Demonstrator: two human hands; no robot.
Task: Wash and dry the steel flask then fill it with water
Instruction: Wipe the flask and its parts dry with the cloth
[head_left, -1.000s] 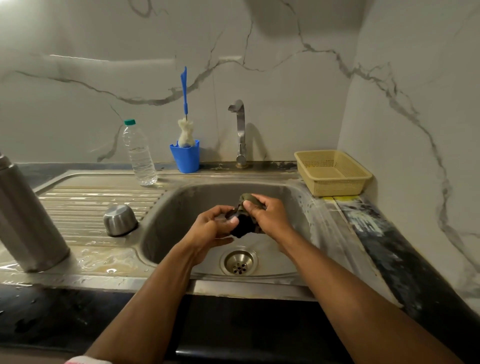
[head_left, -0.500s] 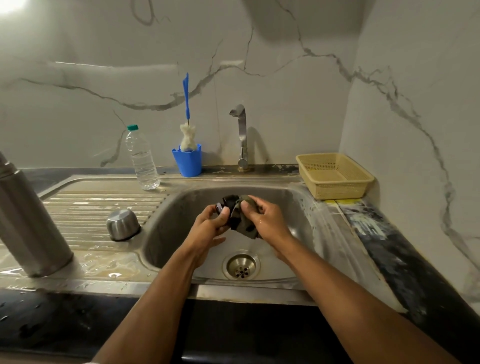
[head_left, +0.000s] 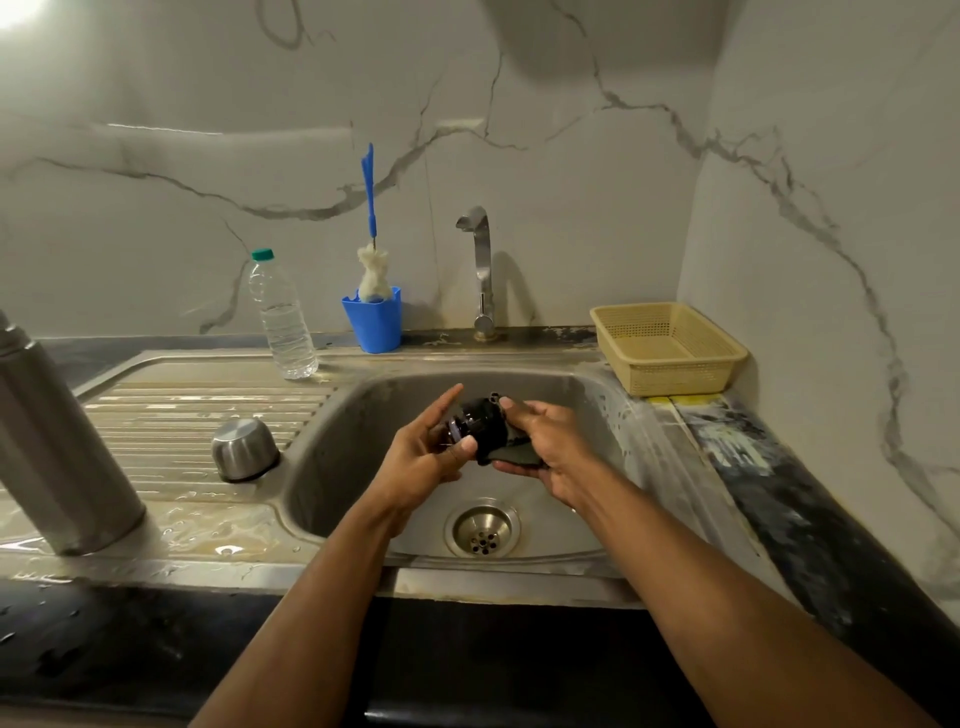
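Scrubbing the flask's black inner stopper (head_left: 477, 426) over the sink (head_left: 597, 400).

My left hand (head_left: 415, 465) pinches the stopper while my right hand (head_left: 553, 449) grips a dark scouring pad (head_left: 511, 453) under it, so drips fall toward the drain (head_left: 482, 530). The steel flask (head_left: 57, 457) stands left of the sink on the wet drainboard, its top cut off; its steel cap (head_left: 244, 449) sits between the 2. My right fingers are mostly hidden.

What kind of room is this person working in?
Most likely a home kitchen: a steel sink with a ribbed draining board, a tap against marble-look wall tiles, and a bottle brush standing in a blue cup.
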